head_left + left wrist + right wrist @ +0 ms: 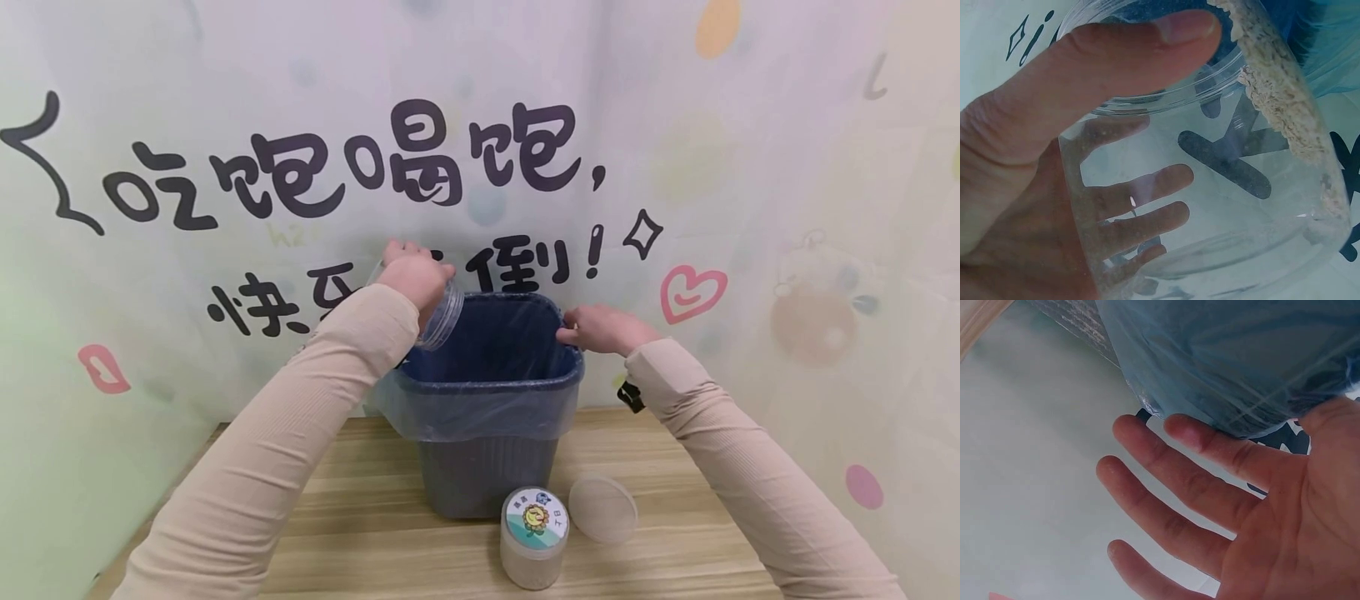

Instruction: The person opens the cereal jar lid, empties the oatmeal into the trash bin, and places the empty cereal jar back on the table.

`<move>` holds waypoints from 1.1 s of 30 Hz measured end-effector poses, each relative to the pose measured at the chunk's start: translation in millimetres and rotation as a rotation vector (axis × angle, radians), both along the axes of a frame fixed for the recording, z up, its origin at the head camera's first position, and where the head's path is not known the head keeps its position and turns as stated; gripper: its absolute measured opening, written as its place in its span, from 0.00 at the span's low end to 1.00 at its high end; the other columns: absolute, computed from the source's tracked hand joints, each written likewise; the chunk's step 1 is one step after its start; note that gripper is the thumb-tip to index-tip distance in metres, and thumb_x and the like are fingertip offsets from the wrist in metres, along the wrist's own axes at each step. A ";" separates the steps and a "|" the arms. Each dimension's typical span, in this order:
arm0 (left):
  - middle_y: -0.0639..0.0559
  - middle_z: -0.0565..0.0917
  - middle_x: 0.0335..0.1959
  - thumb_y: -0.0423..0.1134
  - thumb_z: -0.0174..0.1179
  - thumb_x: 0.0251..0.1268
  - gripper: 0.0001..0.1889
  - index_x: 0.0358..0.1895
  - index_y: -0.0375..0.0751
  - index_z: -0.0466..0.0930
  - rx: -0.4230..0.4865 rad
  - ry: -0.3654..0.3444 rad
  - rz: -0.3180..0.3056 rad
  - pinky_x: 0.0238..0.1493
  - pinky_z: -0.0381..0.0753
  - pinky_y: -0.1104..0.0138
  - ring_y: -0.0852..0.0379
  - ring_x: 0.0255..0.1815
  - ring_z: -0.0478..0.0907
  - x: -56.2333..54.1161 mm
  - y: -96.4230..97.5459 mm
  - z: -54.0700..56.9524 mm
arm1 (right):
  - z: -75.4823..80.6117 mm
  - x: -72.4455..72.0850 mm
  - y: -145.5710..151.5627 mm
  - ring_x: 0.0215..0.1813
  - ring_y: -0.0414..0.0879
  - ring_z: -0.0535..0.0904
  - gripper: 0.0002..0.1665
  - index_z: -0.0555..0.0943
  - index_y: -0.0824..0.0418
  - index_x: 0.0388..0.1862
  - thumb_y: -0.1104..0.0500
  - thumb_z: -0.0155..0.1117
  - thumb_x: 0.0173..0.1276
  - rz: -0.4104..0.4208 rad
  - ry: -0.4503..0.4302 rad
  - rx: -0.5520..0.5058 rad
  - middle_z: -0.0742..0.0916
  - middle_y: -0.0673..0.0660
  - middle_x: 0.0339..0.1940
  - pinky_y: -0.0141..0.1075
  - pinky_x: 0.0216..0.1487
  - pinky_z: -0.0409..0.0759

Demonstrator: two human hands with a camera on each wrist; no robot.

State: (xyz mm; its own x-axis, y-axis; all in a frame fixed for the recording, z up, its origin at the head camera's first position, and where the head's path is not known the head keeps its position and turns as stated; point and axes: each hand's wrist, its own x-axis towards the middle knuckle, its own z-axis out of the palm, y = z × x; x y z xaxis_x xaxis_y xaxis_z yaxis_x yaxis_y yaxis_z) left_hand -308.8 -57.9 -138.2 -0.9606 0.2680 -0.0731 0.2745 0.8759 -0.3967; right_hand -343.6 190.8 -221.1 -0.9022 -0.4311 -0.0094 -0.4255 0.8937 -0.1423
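My left hand (416,275) grips a clear plastic jar (447,317), tipped on its side with its mouth over the left part of the dark blue trash bin (487,483). In the left wrist view, pale flaky material (1279,106) lies along the jar's lower wall up to its mouth; thumb and fingers wrap the jar near the threaded neck. A translucent bag (480,412) lines the bin and folds down over its rim. At the right rim, my right hand (603,329) holds the edge, thumb hooked over it and index finger against the bag outside, the other fingers spread.
In front of the bin, a small jar (534,562) with a sunflower-label top stands on the wooden table (360,517). A round translucent lid (602,510) lies beside it. Close behind the bin hangs a pale printed backdrop (750,208).
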 end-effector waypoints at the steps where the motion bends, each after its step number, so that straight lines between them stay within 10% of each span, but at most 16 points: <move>1: 0.36 0.67 0.63 0.38 0.73 0.43 0.47 0.71 0.49 0.59 -0.002 0.000 0.001 0.61 0.57 0.50 0.40 0.61 0.62 0.0 0.3 -0.1 | 0.0 -0.1 0.2 0.35 0.52 0.77 0.16 0.77 0.68 0.38 0.55 0.50 0.71 -0.001 0.000 0.004 0.82 0.58 0.32 0.47 0.44 0.76; 33: 0.38 0.61 0.69 0.42 0.73 0.48 0.49 0.74 0.55 0.54 -0.079 -0.014 0.069 0.66 0.53 0.51 0.40 0.67 0.57 -4.9 13.4 -3.1 | 0.4 -0.7 0.7 0.36 0.53 0.76 0.16 0.78 0.67 0.37 0.55 0.50 0.71 -0.011 -0.003 0.010 0.82 0.58 0.32 0.46 0.43 0.76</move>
